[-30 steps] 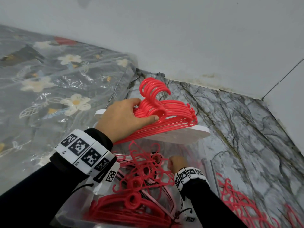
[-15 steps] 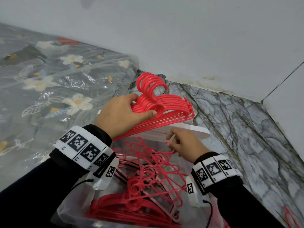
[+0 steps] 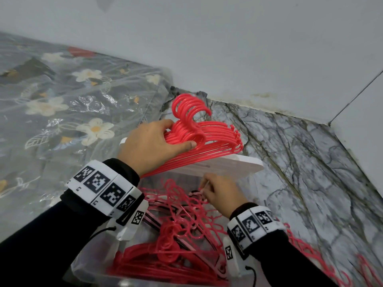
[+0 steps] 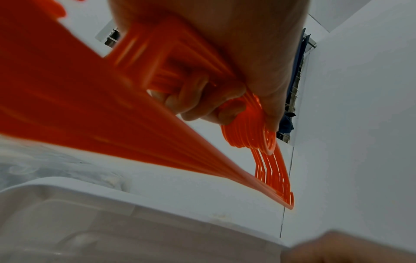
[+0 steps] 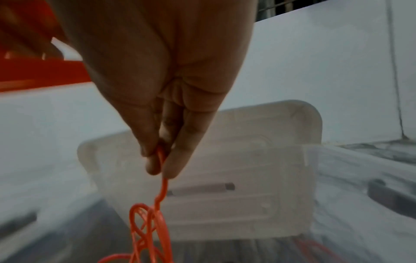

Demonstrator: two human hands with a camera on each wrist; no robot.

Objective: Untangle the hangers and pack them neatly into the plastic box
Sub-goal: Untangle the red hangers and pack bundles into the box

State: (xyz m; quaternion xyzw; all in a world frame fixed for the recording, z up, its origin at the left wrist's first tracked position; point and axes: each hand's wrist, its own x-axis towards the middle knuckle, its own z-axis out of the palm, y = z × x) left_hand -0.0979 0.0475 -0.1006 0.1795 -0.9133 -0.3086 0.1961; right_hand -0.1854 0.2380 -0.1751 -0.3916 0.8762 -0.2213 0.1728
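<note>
Right hand (image 3: 222, 194) had dropped toward plastic box (image 5: 247, 178) | pinched tangled hanger (image 5: 162, 192), dangling below | left hand (image 3: 151, 147) gripped hanger stack (image 3: 207, 139) above box.

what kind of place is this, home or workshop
Most likely a home, on the floor in a room corner: grey marble-patterned floor, plain white walls, and a floral quilt in a clear zip bag beside the plastic box of red hangers.

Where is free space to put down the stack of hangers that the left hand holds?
Bare marble floor lies right of the white lid, up to the wall. The plastic box is crowded with tangled hangers; loose ones clutter the lower right.
</note>
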